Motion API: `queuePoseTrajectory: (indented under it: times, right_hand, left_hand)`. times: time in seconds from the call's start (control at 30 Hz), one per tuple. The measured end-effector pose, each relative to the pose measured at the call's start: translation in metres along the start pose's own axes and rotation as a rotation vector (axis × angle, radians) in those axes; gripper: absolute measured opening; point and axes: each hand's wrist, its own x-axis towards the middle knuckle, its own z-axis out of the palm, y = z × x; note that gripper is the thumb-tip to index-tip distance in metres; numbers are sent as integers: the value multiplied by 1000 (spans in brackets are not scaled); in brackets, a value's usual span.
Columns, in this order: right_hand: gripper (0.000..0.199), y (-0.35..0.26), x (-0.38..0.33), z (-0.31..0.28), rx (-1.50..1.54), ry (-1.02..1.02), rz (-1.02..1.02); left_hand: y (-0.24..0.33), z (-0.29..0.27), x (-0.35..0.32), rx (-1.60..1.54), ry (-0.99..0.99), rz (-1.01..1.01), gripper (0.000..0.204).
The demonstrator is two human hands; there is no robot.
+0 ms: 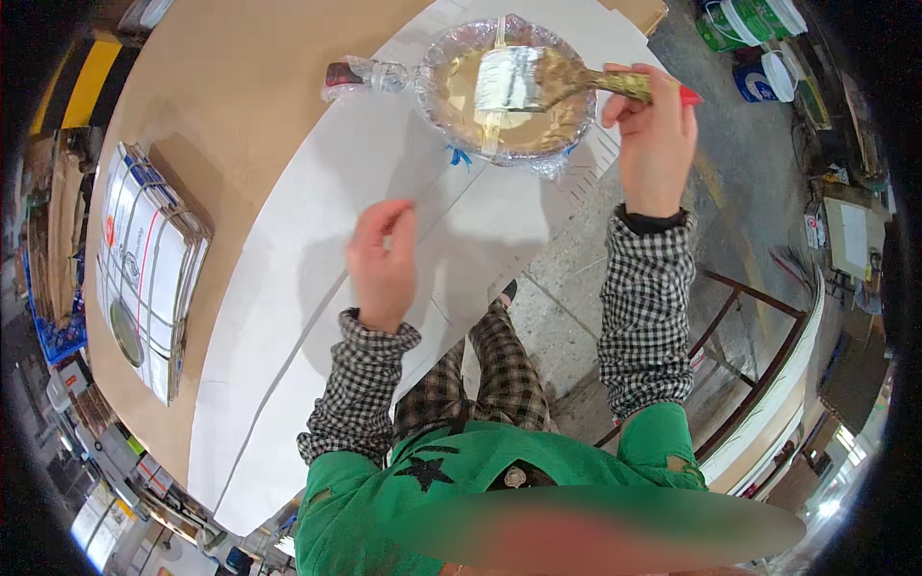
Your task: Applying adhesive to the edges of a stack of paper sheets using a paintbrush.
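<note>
My right hand [658, 144] grips the handle of a wide flat paintbrush [557, 81], with its red handle tip past my fingers. White coats the bristles, which hang over a round pan [437, 120] wrapped in clear plastic. Pale beige liquid [538, 130] fills the pan, and a narrow strip spans its mouth under the brush. The pan's plastic-wrapped handle [370, 77] points left. Blue ties show at the near rim. My left hand [382, 264], slightly blurred, hovers over a white sheet [288, 384], its fingers loosely curled, thumb apart, holding nothing I can see.
The white sheet lies on a tan board-topped table [250, 96]. A tied stack of printed white sacks [149, 274] rests at left. Beyond the table's right edge are a rusty metal frame [749, 355], green buckets [749, 24] and a blue bucket [765, 77].
</note>
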Motion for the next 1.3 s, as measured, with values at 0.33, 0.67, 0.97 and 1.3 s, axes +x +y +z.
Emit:
queuePoseTrajectory:
  times: [0.33, 0.67, 0.97, 1.3]
  right_hand:
    - [15, -12, -5, -47, -23, 125, -77]
    - [32, -26, -22, -116, 454, 373, 95]
    - [26, -18, -57, -186, 418, 306, 119]
    - [22, 12, -68, -192, 158, 242, 200]
  left_hand:
    - [7, 88, -27, 452, -610, 522, 28]
    - [4, 148, -17, 1062, -556, 550, 75]
    - [-14, 176, -8, 1607, -282, 594, 77]
    - [16, 146, 16, 1142, -729, 389, 41]
